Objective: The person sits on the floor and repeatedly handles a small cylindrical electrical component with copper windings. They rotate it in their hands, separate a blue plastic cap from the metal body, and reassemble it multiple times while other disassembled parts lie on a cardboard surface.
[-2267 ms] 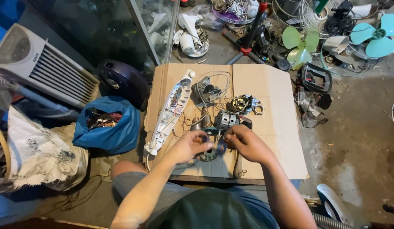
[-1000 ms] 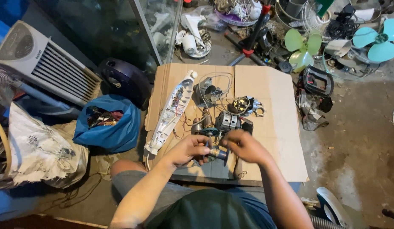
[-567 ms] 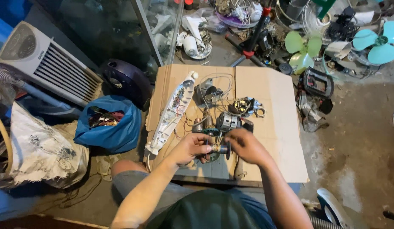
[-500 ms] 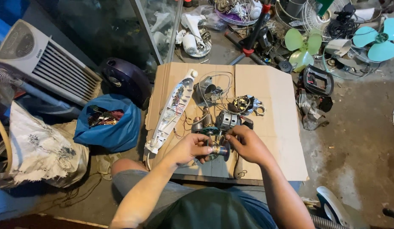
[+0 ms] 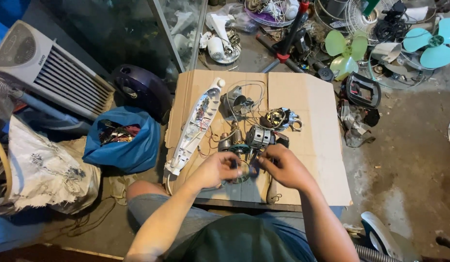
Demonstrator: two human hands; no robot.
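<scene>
A flat sheet of corrugated cardboard (image 5: 312, 140) carries a long white plastic housing (image 5: 193, 128) on its left, a metal motor (image 5: 260, 137) with copper windings at centre, and thin tangled wires. Near the front edge, the left hand (image 5: 216, 170) and right hand (image 5: 283, 166) meet, fingers curled together around a small dark round part (image 5: 244, 170). The fingers cover most of the part; its exact form cannot be made out. A blue bag (image 5: 125, 145) lies left of the cardboard.
</scene>
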